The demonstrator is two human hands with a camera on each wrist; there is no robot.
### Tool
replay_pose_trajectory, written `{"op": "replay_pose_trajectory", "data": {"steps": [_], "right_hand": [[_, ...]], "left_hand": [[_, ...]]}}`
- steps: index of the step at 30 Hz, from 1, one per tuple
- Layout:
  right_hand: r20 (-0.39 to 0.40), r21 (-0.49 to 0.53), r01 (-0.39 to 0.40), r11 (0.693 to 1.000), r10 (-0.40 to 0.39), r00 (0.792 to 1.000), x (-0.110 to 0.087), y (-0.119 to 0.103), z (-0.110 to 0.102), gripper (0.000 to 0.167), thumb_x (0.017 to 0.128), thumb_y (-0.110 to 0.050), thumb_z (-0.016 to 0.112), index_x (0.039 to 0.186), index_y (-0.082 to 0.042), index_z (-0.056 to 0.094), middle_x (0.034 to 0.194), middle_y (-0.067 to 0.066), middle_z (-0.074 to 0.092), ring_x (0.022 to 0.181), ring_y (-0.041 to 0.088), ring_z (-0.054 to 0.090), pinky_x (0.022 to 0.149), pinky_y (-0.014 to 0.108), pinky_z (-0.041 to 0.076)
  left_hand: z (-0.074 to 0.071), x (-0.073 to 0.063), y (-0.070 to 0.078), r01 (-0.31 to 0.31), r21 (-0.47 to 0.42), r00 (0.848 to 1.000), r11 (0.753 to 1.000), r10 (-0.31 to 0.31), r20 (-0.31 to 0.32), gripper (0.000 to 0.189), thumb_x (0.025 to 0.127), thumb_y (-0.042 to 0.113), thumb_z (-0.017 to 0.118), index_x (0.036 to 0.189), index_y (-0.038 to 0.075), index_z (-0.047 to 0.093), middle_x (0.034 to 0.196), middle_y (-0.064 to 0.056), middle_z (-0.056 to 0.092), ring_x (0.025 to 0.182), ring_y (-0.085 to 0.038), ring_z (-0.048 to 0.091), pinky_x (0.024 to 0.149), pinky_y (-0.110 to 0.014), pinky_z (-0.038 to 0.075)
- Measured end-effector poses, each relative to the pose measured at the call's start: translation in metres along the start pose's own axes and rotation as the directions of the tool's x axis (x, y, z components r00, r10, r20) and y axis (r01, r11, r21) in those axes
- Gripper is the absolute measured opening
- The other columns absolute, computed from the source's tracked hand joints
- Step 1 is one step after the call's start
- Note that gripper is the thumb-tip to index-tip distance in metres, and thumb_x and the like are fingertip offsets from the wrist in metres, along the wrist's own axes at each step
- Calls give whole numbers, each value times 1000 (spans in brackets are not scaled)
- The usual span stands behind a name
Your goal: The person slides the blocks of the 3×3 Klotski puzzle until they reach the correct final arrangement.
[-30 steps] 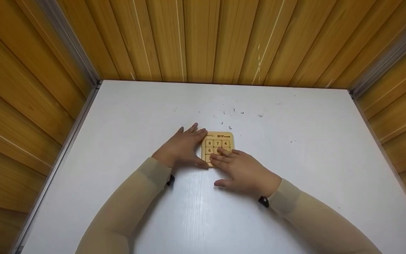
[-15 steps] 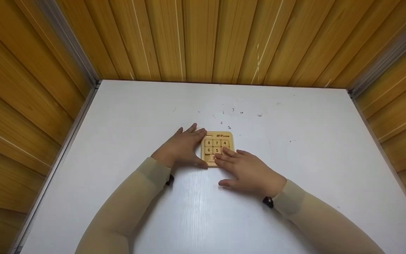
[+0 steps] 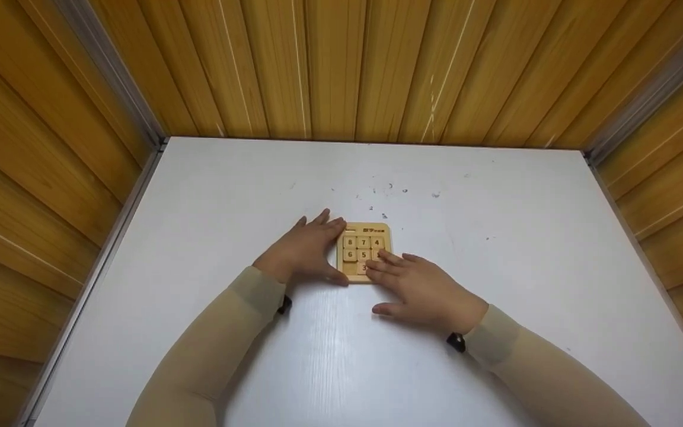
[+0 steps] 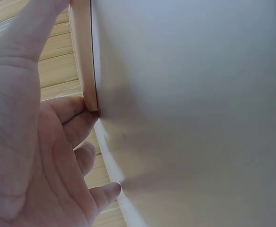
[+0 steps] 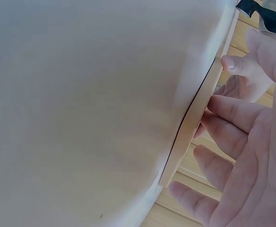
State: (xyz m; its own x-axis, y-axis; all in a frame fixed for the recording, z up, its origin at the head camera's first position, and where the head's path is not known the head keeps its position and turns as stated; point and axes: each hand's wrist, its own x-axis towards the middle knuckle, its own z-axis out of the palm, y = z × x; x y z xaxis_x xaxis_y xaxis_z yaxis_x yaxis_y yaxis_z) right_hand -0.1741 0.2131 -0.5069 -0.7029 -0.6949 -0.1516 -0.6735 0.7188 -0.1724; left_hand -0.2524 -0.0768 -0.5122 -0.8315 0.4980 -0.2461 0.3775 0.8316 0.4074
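A wooden sliding number puzzle (image 3: 358, 226) lies flat on the white table, its numbered tiles facing up. My left hand (image 3: 303, 249) holds the frame's left side, the thumb at the near corner and the fingers at the far one. From the right, my right hand (image 3: 424, 290) reaches over the puzzle; its fairly straight fingertips touch the tile marked 3 (image 3: 364, 268) and cover the tiles near the lower right. Left of that tile, a bare slot shows in the bottom row. Both wrist views see the puzzle's edge (image 5: 192, 125) side-on, fingers against it.
The white table (image 3: 229, 178) has small dark scuffs beyond the puzzle. Wood-look panel walls (image 3: 335, 71) stand at the back and both sides, with grey metal posts (image 3: 122, 71) at the corners.
My right hand has moved a little to the right, and the tile marked 3 has slid right with it, baring the bottom-left slot. The left hand has stayed on the frame.
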Motion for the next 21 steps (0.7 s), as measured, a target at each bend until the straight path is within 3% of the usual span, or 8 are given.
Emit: {"op": "replay_pose_trajectory", "data": {"steps": [12, 21], "right_hand": [[-14, -5, 0, 1000, 0, 1000, 1, 3, -2, 81, 109, -69, 61, 171, -18, 52, 182, -5, 45, 174, 27, 36, 139, 59, 39], [-8, -3, 2, 1000, -2, 1000, 19, 3, -10, 82, 110, -69, 60, 173, -19, 49, 182, -2, 45, 174, 29, 36, 138, 61, 39]], "left_hand": [[0, 0, 1, 6, -1, 1000, 1000, -6, 3, 136, 75, 68, 100, 181, 22, 30, 188, 7, 32, 180, -20, 12, 149, -54, 9], [1, 0, -1, 16, -3, 1000, 1000, -16, 9, 137, 75, 70, 98, 182, 24, 27, 189, 7, 28, 180, -20, 14, 149, -53, 6]]}}
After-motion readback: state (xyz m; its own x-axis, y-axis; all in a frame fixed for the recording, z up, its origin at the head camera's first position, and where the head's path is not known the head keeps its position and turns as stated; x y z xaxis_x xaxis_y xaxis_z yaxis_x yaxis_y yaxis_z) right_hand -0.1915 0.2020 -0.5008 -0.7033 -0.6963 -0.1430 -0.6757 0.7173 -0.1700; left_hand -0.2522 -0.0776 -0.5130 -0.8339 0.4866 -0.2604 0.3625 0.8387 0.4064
